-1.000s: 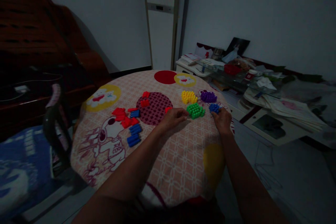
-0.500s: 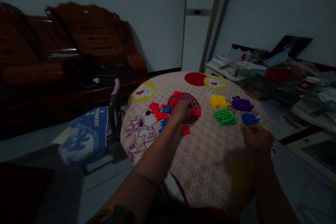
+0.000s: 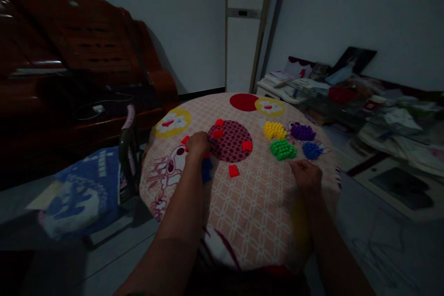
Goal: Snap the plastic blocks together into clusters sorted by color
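My left hand (image 3: 199, 144) reaches down over a group of small red and blue plastic blocks at the left of the round table, fingers curled; what is in them is hidden. Blue blocks (image 3: 206, 169) show beside its wrist, and a red block (image 3: 185, 140) pokes out on its left. Other red blocks (image 3: 233, 170) lie scattered on and around the tablecloth's dark red circle. My right hand (image 3: 307, 176) hovers at the right with fingertips pinched together; anything between them is too small to see. Just beyond it lie a green knobbly cluster (image 3: 283, 149) and a blue one (image 3: 312, 150).
Behind those sit a yellow cluster (image 3: 274, 130) and a purple cluster (image 3: 303, 132). A patterned cloth (image 3: 256, 212) covers the table. A chair with a blue cloth (image 3: 86, 189) stands left, a wooden sofa (image 3: 93, 51) behind it. A cluttered glass-topped cabinet (image 3: 333, 101) is at right.
My left hand has moved left from the dark red circle to the red and blue blocks. My right hand has shifted slightly left, towards the green cluster. The view has turned a little right.
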Available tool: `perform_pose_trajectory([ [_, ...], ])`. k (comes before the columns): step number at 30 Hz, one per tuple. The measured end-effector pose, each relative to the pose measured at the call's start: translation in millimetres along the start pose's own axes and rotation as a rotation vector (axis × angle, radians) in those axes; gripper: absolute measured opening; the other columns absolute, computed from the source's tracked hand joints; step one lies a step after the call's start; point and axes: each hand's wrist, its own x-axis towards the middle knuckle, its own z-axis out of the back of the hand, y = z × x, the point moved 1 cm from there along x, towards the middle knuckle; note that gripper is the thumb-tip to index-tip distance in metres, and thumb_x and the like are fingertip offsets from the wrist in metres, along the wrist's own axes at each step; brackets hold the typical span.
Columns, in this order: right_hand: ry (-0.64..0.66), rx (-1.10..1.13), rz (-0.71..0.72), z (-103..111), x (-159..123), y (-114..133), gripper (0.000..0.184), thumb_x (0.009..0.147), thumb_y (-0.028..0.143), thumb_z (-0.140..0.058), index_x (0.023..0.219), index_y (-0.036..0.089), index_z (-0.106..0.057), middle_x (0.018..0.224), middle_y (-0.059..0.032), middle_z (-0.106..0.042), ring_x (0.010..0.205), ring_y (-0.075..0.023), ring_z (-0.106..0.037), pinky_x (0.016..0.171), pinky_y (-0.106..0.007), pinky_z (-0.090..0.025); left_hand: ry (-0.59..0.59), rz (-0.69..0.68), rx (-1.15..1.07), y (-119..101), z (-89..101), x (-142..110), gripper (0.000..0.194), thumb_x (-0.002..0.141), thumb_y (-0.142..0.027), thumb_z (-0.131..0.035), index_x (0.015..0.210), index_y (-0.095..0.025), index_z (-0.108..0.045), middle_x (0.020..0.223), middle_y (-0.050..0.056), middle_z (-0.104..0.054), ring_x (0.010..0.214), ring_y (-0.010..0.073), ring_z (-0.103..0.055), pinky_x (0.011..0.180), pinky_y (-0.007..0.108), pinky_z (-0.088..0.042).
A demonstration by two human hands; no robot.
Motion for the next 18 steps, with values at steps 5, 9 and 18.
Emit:
perform_pose_trajectory([
  [5,0.022,0.055,-0.019,-4,-2,-1,0.041,0.078,0.057,-0.060,0.065,0.018,-0.067,0.059,-0.0040,-0.066,0.056,-0.0174,-0.058,0.057,-0.028,-0.040,0.033,-0.086,-0.122,5,-3.6,4,0.022,0.068,-0.017,-0.079,0.088,-0.011,-0.070,0.091,0.013,-0.069,0.102,0.0394,-0.065,0.086,0.049,-0.050],
  [9,0.001,0.117,-0.025,-3,-4,2,0.038,0.077,0.055,-0.062,0.064,0.019,-0.065,0.057,-0.0025,-0.064,0.056,-0.0165,-0.057,0.058,-0.028,-0.042,-0.070,-0.146,-0.320,6,-4.2,11,0.020,0.063,-0.017,-0.079,0.079,-0.015,-0.068,0.076,0.008,-0.066,0.093,0.0363,-0.066,0.082,0.049,-0.051],
  [18,0.265,0.601,-0.254,-5,-9,41,0.042,0.070,0.058,-0.072,0.072,0.016,-0.067,0.059,-0.0032,-0.065,0.041,-0.0103,-0.049,0.037,-0.023,-0.035,0.110,-0.907,-0.980,-96,-30.5,-40,0.048,0.070,-0.014,-0.071,0.117,-0.017,-0.062,0.110,0.008,-0.070,0.096,0.0203,-0.069,0.086,0.037,-0.058],
])
